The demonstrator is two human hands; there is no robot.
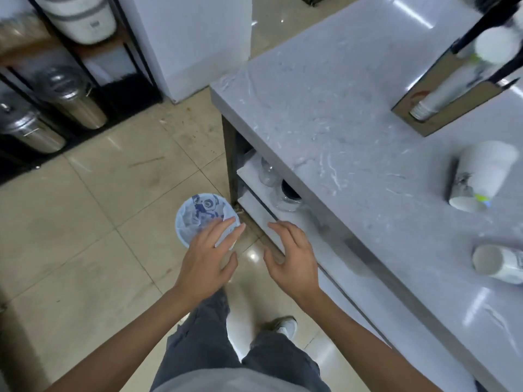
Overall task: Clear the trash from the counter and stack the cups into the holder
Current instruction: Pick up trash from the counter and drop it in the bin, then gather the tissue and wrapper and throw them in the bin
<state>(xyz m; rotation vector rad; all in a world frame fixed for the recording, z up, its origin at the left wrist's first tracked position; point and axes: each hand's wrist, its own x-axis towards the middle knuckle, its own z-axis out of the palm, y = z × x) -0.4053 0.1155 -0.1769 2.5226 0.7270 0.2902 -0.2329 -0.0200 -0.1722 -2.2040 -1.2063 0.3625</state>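
Person stands at the corner of a grey marbled tabletop [325,108], looking down. Both hands out over the tiled floor [85,236], beside the tabletop's edge. Left hand [208,258]: fingers spread, grip apart, holding nothing; it hovers above a small bin [195,219] lined with a pale bag, its fingertips overlapping the bin's near rim from this angle. Blue-and-white scraps [205,209] lie inside the bin. The bin sits on the floor, just beside the tabletop's corner leg. Right hand [291,256]: fingers loosely curled and parted, grip apart, empty, near the open shelves [254,176] under the tabletop. Clear containers on those shelves, too blurred to tell which kind. On the tabletop, far right: two white paper cups lying on their sides, well apart from the hands. The farther cup [481,176] shows its base towards the camera; it has a green mark near the rim. The nearer cup [496,263] has its mouth facing the camera. Behind them, the cup holder [452,100], a tilted mirrored box with a stack of cups [426,106] poking out of its lower end. Left background: metal canisters [70,100] on a dark rack. Grey trousers and one pale shoe [285,326] at bottom centre.
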